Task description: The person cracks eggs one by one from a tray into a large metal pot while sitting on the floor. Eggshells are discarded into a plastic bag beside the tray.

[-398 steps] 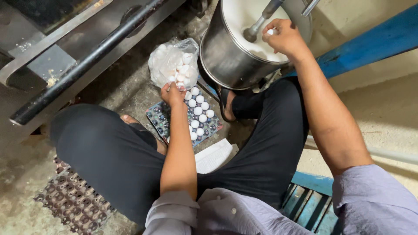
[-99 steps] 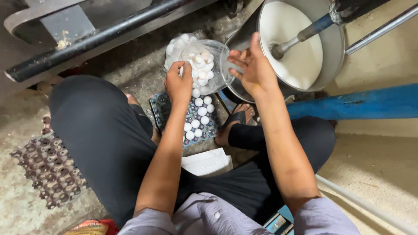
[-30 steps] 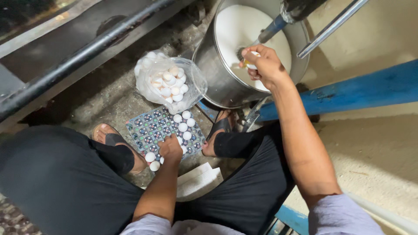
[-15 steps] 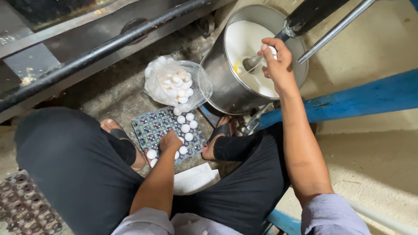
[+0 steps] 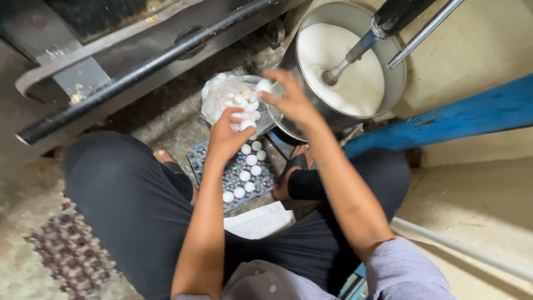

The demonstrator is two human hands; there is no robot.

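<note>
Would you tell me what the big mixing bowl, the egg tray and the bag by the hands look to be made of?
Mixing bowl: bare metal, probably steel; its grey wall shines. Egg tray: likely moulded pulp or plastic, dark and dimpled; the material is unclear. Bag: thin clear plastic, crinkled and glossy, with white eggshells showing through.

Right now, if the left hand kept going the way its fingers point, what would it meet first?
Probably the clear bag of eggshells just beyond the left hand, which holds a white egg; depth is hard to judge.
</note>
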